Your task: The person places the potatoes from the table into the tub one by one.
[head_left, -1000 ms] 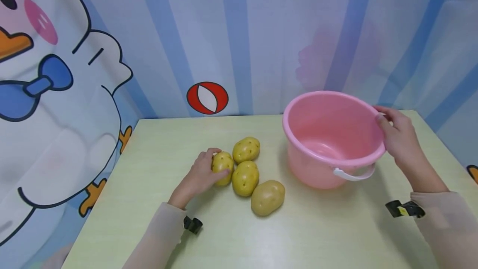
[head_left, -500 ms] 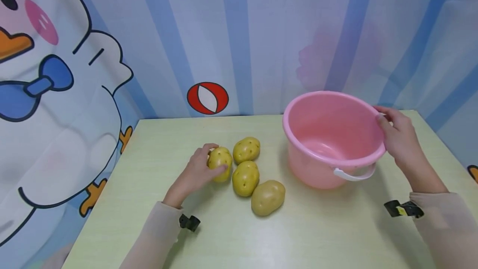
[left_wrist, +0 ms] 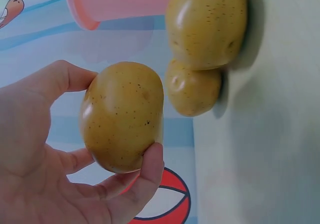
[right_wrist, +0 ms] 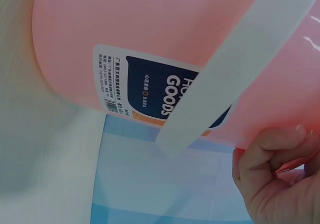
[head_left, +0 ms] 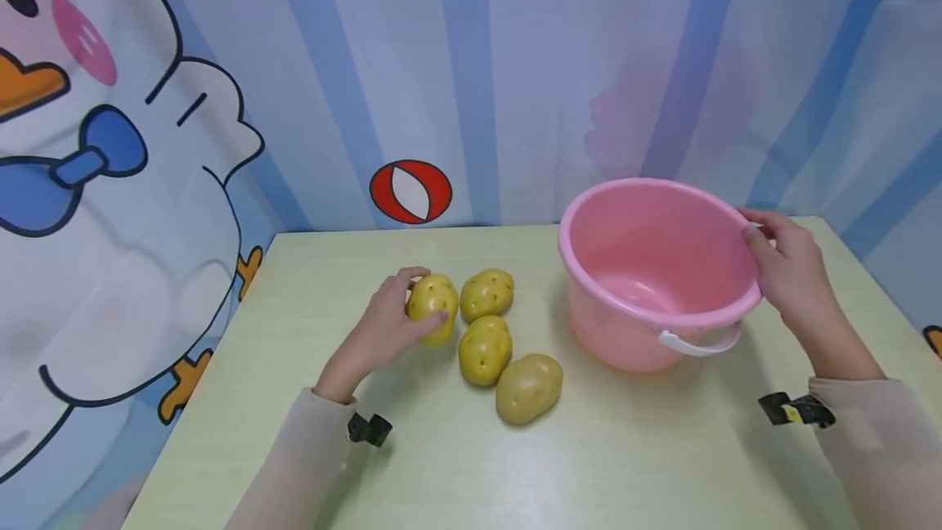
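Observation:
My left hand holds a yellow potato between thumb and fingers. In the left wrist view this potato is clear of the table, with the fingers curled round its side. Just right of it lie a far potato, a middle potato and a paler, browner potato nearest me. My right hand grips the right rim of a pink bucket, which looks empty inside. In the right wrist view, curled fingers sit at the bucket's edge; the fingertips' far side is hidden.
The bucket's white handle hangs down at its front right. A label is stuck on its side. Pale table lies under everything, backed by a printed curtain with a cartoon duck and a red ball picture.
My left hand has raised the yellow potato off the table and shifted slightly left and away from me. The right hand and the bucket have stayed in place.

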`<action>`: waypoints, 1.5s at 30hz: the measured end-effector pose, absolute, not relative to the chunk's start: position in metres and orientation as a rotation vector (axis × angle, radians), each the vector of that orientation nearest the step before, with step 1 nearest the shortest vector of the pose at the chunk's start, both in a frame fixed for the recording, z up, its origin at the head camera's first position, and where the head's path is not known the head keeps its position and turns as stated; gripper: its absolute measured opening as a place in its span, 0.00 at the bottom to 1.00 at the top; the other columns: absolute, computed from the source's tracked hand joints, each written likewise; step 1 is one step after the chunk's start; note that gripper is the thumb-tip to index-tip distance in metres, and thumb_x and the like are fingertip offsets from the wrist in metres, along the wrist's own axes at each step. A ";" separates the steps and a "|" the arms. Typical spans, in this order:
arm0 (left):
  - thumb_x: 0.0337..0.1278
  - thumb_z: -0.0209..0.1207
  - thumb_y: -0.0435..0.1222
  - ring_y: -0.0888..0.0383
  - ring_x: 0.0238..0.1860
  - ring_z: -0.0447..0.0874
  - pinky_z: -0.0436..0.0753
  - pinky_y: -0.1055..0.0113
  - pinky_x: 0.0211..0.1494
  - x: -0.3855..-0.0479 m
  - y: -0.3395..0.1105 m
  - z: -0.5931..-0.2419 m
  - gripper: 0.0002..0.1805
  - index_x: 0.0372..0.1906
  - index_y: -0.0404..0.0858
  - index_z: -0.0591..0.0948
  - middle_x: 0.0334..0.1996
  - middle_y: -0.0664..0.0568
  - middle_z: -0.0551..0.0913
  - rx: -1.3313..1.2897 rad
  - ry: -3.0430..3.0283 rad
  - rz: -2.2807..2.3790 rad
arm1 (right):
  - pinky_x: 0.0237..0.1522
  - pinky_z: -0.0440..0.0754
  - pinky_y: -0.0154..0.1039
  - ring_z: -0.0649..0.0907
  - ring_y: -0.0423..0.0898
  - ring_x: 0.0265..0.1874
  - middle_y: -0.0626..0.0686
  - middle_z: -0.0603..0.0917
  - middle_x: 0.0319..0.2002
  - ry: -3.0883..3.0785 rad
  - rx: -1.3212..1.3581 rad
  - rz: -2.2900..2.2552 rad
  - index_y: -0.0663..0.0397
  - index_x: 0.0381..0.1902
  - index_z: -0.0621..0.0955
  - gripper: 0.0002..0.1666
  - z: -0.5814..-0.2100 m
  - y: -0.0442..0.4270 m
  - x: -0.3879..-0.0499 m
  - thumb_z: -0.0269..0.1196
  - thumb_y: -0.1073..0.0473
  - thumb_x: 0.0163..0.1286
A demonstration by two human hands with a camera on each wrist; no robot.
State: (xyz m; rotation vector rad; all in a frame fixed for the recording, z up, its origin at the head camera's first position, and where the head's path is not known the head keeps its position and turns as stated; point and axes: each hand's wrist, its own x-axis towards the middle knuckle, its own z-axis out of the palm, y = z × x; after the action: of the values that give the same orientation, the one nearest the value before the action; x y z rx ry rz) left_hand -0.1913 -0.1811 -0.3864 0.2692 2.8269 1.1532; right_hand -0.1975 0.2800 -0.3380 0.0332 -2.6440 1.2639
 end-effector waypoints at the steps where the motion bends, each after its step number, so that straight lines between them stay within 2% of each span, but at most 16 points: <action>1: 0.60 0.65 0.49 0.48 0.51 0.71 0.81 0.55 0.48 -0.192 -0.181 -0.384 0.37 0.70 0.44 0.64 0.59 0.44 0.70 0.276 2.831 1.152 | 0.22 0.79 0.31 0.77 0.36 0.26 0.70 0.72 0.51 -2.644 0.033 1.265 0.69 0.73 0.61 0.32 -0.338 0.280 -0.197 0.40 0.52 0.82; 9: 0.60 0.65 0.50 0.49 0.49 0.72 0.81 0.58 0.44 -0.194 -0.177 -0.371 0.37 0.70 0.44 0.64 0.59 0.46 0.70 0.345 2.838 1.174 | 0.20 0.79 0.34 0.78 0.39 0.23 0.70 0.71 0.51 -2.649 0.032 1.273 0.70 0.73 0.60 0.32 -0.338 0.280 -0.196 0.39 0.52 0.83; 22: 0.61 0.65 0.50 0.52 0.53 0.72 0.81 0.57 0.48 -0.200 -0.162 -0.345 0.36 0.70 0.44 0.65 0.60 0.49 0.70 0.506 2.830 1.218 | 0.16 0.78 0.38 0.77 0.42 0.17 0.70 0.71 0.50 -2.664 0.034 1.259 0.70 0.74 0.60 0.33 -0.337 0.278 -0.197 0.38 0.51 0.83; 31: 0.61 0.64 0.50 0.54 0.58 0.69 0.80 0.57 0.53 -0.205 -0.149 -0.332 0.36 0.70 0.43 0.66 0.62 0.51 0.69 0.601 2.810 1.239 | 0.16 0.78 0.38 0.77 0.42 0.17 0.69 0.71 0.48 -2.658 0.038 1.248 0.70 0.74 0.60 0.33 -0.337 0.277 -0.198 0.38 0.51 0.83; 45: 0.60 0.65 0.50 0.55 0.53 0.71 0.82 0.60 0.48 -0.208 -0.129 -0.316 0.34 0.69 0.46 0.67 0.58 0.53 0.72 0.697 2.801 1.236 | 0.16 0.78 0.39 0.77 0.43 0.18 0.71 0.71 0.51 -2.666 0.029 1.260 0.69 0.74 0.59 0.33 -0.337 0.278 -0.198 0.37 0.50 0.83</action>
State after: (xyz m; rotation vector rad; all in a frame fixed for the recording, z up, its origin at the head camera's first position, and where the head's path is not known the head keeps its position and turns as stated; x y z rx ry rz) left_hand -0.2081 -0.1289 -0.3164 0.6972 2.8009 1.2355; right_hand -0.1983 0.2781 -0.3368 0.0290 -2.6657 1.2599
